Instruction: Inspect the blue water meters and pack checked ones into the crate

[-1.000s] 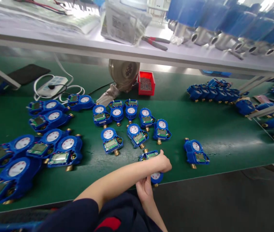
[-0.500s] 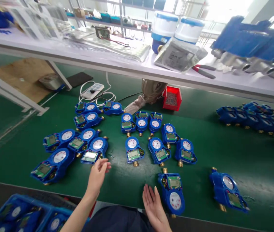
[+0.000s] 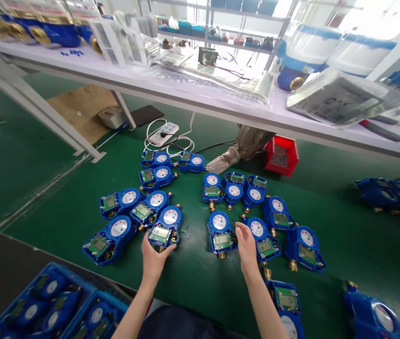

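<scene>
Several blue water meters with white round dials and exposed green circuit boards lie on the green bench. My left hand (image 3: 155, 258) is wrapped round the lower end of one water meter (image 3: 170, 216), thumb on its right side and fingers on its left. That meter lies tilted, its brass end partly covered by my hand. My right hand (image 3: 246, 242) is open, fingers stretched forward, just right of a second meter (image 3: 219, 221). Its palm side faces left, with nothing seen in it. A third meter (image 3: 257, 228) lies close on the other side, partly behind this hand.
Blue crates (image 3: 86, 287) of meters stand at the lower left, below the bench edge. A white shelf (image 3: 200, 96) crosses above the bench. Under it are a red bin (image 3: 282, 155) of small parts, a power strip (image 3: 164, 133) and a grey machine part (image 3: 254, 141).
My left hand has closed round the end of a meter. My right hand has moved forward from the front of the bench to beside another meter. The view has turned left.
</scene>
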Motion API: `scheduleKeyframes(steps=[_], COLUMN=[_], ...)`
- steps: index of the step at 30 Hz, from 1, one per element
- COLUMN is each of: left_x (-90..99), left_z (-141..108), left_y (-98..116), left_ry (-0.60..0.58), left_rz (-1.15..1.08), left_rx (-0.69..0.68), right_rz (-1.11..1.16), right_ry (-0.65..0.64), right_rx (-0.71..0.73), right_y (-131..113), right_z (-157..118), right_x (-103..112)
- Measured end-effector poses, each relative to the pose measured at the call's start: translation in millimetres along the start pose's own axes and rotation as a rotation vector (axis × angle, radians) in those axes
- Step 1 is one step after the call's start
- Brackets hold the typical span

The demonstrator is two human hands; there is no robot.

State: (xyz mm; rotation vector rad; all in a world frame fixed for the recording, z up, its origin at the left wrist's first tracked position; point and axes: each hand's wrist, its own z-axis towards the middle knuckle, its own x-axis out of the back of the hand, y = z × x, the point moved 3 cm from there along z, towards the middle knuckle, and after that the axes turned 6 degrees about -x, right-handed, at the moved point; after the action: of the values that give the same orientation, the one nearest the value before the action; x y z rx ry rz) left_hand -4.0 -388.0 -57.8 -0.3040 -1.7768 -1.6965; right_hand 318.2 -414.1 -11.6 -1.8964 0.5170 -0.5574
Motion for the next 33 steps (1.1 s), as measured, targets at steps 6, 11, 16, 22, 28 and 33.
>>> scheduleKeyframes(steps=[6,11,16,22,28,33], left_x=[-11.2,-40.9,-83.3,-107.3,-100.9,-98.9], left_z=[6.0,27.1,69.5,148.0,189.7,198.1], left_y=[5.5,21.2,47.6,59.7,71.6,75.7], left_ry=[0.020,-0.016,-0.038,-0.214,-0.423,-0.469], left_rz=[-0.131,-0.197,-0.273,-0.290,-0.376,-0.491], left_rx=[-0.024,-0.006,-0.083,-0.189,-0.143,-0.080], right_rz=[-0.140,-0.136,-0.085,-0.064,-0.007,0.070], right_ry=[-0.173,-0.335,-0.409,-0.383,-0.366,-0.395], right_rx=[-0.183,-0.342,-0.439,-0.526,-0.623,-0.622], right_y=[8.8,10.5,18.9,20.2,8.2,10.9], right_z=[39.6,40.8,42.3,44.4,39.5,40.1], right_x=[-16.1,-19.1,-19.3,-19.4,-18.6,-20.2])
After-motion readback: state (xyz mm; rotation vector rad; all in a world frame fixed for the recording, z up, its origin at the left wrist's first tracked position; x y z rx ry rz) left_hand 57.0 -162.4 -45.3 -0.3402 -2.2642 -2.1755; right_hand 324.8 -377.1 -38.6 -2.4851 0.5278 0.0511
